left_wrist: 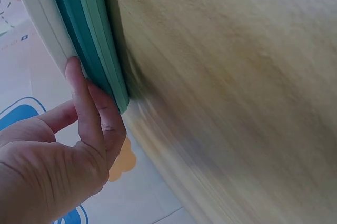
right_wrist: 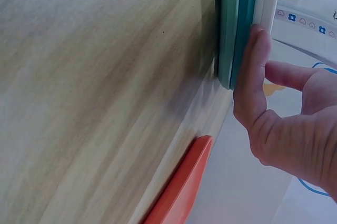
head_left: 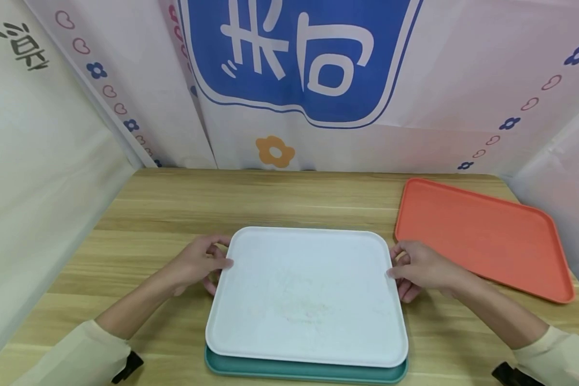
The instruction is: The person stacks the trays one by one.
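Observation:
A white tray (head_left: pixel 309 295) lies on top of a stack at the front middle of the table. Below it, a teal tray (head_left: pixel 309 370) shows along the near edge; the left wrist view also reveals a lighter green tray (left_wrist: pixel 100 29) under the dark teal one. My left hand (head_left: pixel 202 262) grips the white tray's left rim, thumb on top and fingers bent at the side. On the opposite rim, my right hand (head_left: pixel 420 268) pinches it the same way. The fingertips under the rim are hidden in the head view.
An orange-red tray (head_left: pixel 487 241) lies at an angle on the right of the wooden table (head_left: pixel 270 198), close to my right forearm. A white printed cloth (head_left: pixel 415 145) stands behind the table, and white sheets enclose both sides.

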Demonstrator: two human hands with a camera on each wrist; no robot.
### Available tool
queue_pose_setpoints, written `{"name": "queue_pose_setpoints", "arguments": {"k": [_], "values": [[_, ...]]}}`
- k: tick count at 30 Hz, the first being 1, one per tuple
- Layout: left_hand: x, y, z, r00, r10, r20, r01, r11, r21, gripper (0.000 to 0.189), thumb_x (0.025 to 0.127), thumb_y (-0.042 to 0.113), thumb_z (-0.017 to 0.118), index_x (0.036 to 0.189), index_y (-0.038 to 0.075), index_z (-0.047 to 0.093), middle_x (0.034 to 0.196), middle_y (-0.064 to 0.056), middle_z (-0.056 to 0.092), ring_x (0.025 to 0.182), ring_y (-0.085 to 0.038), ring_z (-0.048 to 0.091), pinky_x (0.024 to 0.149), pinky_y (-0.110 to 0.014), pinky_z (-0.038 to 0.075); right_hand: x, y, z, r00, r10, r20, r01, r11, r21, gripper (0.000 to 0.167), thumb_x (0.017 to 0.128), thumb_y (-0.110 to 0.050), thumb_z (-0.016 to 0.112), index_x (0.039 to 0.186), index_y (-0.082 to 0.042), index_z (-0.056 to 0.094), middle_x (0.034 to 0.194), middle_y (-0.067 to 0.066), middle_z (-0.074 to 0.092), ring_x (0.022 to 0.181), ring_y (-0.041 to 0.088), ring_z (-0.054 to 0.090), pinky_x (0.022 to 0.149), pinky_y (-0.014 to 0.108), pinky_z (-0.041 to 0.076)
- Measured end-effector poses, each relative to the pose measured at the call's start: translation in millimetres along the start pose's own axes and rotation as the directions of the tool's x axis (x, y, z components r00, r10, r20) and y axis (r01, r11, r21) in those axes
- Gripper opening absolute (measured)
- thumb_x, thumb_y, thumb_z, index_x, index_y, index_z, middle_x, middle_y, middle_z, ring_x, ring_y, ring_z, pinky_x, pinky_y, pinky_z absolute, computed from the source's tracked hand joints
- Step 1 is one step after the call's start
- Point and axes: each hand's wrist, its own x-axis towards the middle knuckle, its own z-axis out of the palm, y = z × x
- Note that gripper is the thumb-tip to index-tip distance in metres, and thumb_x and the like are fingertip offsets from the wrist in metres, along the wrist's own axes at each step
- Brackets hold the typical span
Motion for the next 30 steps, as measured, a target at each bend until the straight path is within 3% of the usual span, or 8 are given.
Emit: {"name": "queue_pose_setpoints", "arguments": {"k": [15,30], "values": [[-4.0,-0.3,4.5,0.999,-0.014,-0.034,0.015,0.999,0.031,0.047,0.097,-0.007,0.063,0.141,-0.011,0.046,0.092,-0.018,0.057,0.071,-0.024,0.064,0.051,-0.045,0.062,-0.6,-3.1,3.1,1.000,0.005,0.028,-0.005,1.000,0.014,0.038,0.097,-0.001,0.063,0.125,0.012,0.040,0.081,0.016,0.068,0.060,0.026,0.070,0.054,0.038,0.062],[-6.0,-3.6,3.1,1.000,-0.010,0.017,0.010,0.999,-0.033,0.049,0.097,-0.007,0.061,0.140,-0.013,0.039,0.086,-0.013,0.055,0.066,-0.023,0.062,0.050,-0.045,0.062,-0.8,-1.9,3.0,0.999,0.020,0.029,-0.020,1.000,0.001,0.040,0.097,-0.005,0.063,0.126,0.009,0.039,0.082,0.014,0.068,0.058,0.025,0.070,0.050,0.033,0.060]]}}
